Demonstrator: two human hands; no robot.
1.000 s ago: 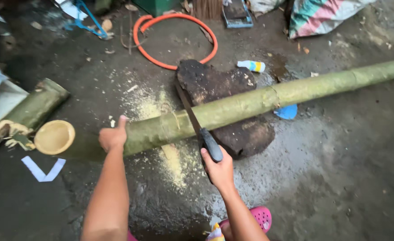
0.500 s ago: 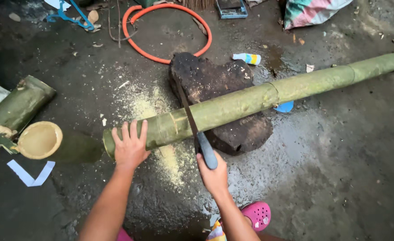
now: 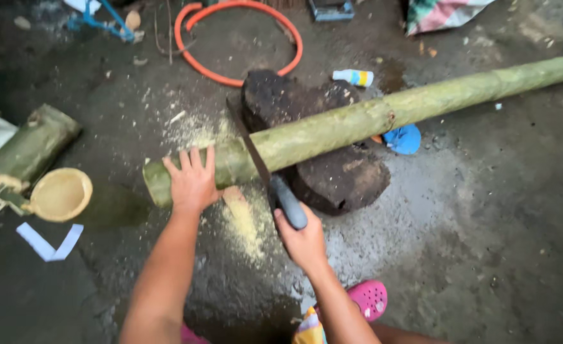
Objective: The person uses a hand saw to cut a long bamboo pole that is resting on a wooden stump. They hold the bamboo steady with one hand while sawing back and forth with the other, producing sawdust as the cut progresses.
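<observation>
A long green bamboo pole (image 3: 370,118) lies across a dark wooden block (image 3: 332,172) on the wet ground. My left hand (image 3: 192,178) presses flat on the pole near its cut left end, fingers spread. My right hand (image 3: 303,239) grips the dark handle of a saw (image 3: 256,156), whose blade rests across the pole just right of my left hand. Pale sawdust (image 3: 243,216) is spread under the cut.
Cut bamboo sections (image 3: 36,169) lie at the left beside a white strip (image 3: 49,242). An orange hose ring (image 3: 237,38), a small bottle (image 3: 354,78) and a blue object (image 3: 404,139) sit behind the block. A pink clog (image 3: 367,299) is at the bottom.
My left hand has gone from gripping the pole's end to lying flat on top with fingers spread. The saw has stayed across the pole.
</observation>
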